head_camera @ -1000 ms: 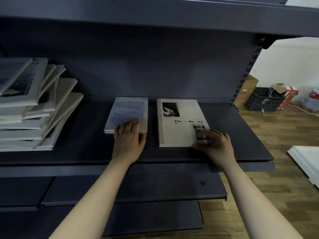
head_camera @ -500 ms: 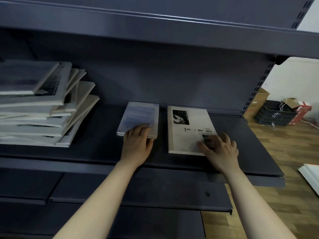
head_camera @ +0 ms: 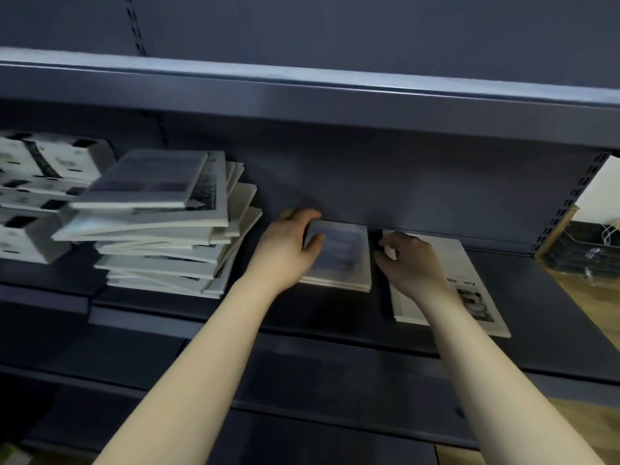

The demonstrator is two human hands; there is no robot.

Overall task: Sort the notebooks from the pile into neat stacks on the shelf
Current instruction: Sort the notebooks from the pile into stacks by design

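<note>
Small notebook [head_camera: 342, 256]: on shelf [head_camera: 553, 297], right of pile [head_camera: 161, 229]; left hand [head_camera: 285, 245] grips its far-left corner. Large notebook [head_camera: 469, 280]: just right; right hand [head_camera: 412, 260] pinches its far-left corner. Both hands have shifted from near edges; likely squaring stack bases.

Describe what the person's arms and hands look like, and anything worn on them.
The left forearm and right forearm are bare to the frame's edge: no sleeves, gloves, watch or bracelet show. The left hand wears nothing visible. A small glint on one finger of the right hand may be a ring; it is too blurred to be sure.
</note>
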